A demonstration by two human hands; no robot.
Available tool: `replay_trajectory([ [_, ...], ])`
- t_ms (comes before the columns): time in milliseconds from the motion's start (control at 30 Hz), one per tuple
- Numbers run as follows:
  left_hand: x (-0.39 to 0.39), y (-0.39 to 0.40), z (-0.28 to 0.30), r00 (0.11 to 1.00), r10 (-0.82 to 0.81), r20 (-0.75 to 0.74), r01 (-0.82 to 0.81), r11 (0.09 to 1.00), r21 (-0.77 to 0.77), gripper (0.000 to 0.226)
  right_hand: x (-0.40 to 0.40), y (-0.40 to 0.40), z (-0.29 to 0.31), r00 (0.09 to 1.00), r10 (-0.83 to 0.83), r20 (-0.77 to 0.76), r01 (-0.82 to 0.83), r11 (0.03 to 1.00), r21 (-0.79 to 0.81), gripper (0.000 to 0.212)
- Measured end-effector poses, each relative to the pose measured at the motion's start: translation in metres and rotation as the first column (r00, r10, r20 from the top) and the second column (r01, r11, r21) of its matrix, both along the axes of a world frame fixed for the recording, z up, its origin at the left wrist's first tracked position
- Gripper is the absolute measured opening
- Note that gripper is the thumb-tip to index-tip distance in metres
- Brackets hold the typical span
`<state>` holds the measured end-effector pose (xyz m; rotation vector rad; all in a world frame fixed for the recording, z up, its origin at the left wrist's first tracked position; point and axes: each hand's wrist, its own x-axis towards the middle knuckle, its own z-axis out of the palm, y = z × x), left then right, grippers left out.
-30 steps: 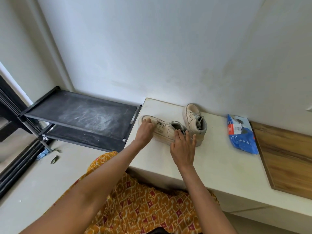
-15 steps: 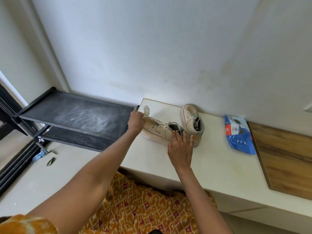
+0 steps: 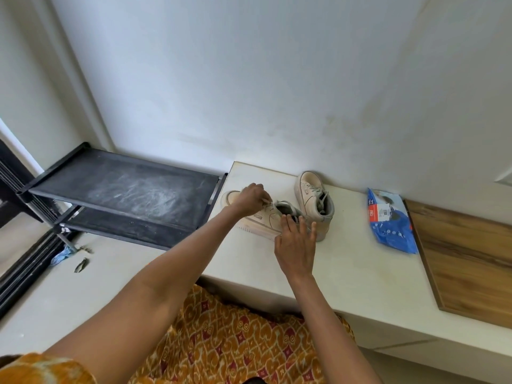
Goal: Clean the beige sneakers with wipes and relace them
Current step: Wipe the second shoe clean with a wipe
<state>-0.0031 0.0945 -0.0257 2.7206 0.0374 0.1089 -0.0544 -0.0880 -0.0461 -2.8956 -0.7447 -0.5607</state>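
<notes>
Left hand pinches the grey lace of the nearer beige leather sneaker while the right hand, fingers straight, likely steadies its heel on the cream ledge.

Both forearms are bare to above the elbow. The left hand and right hand carry no rings or bands. The garment is orange-yellow fabric printed with red diamond and scroll motifs; a matching short sleeve covers the left shoulder.

two beige sneakers, one wipes packet, two hands
</notes>
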Motion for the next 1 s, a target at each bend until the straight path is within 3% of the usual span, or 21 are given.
replay_trajectory([
  [133,-0.005,0.016,0.005,0.999,-0.054,0.007,0.050,0.962,0.270,0.041,0.000,0.001,0.001,1.000,-0.013,0.000,0.013,1.000,-0.005,0.049],
  [333,-0.019,0.055,0.001,0.994,0.108,-0.004,-0.100,0.936,0.338,0.027,-0.001,0.001,0.001,1.000,-0.021,-0.014,0.021,1.000,-0.015,0.049],
  [433,-0.026,0.076,-0.005,0.980,0.173,-0.100,-0.145,0.960,0.240,0.023,-0.001,0.002,0.002,1.000,-0.022,-0.012,0.022,1.000,-0.006,0.048],
  [533,-0.032,0.080,-0.016,0.963,0.242,-0.122,-0.243,0.970,0.010,0.032,-0.001,0.002,0.003,1.000,-0.022,-0.001,0.022,1.000,-0.003,0.048],
  [633,-0.043,0.069,-0.030,0.916,0.395,-0.075,-0.401,0.881,-0.253,0.032,-0.001,0.002,0.004,1.000,-0.029,-0.010,0.029,1.000,-0.009,0.048],
  [700,-0.052,0.058,-0.041,0.871,0.492,-0.009,-0.464,0.814,-0.350,0.028,0.000,0.003,0.003,0.999,-0.032,-0.021,0.032,0.999,-0.008,0.047],
  [867,-0.065,0.027,-0.051,0.801,0.590,0.103,-0.526,0.776,-0.349,0.020,0.001,0.004,0.003,0.998,-0.042,-0.040,0.042,0.999,-0.016,0.047],
  [1000,-0.082,0.001,-0.060,0.802,0.582,0.131,-0.511,0.784,-0.353,0.018,-0.001,0.005,0.002,0.996,-0.055,-0.070,0.054,0.998,-0.012,0.048],
])
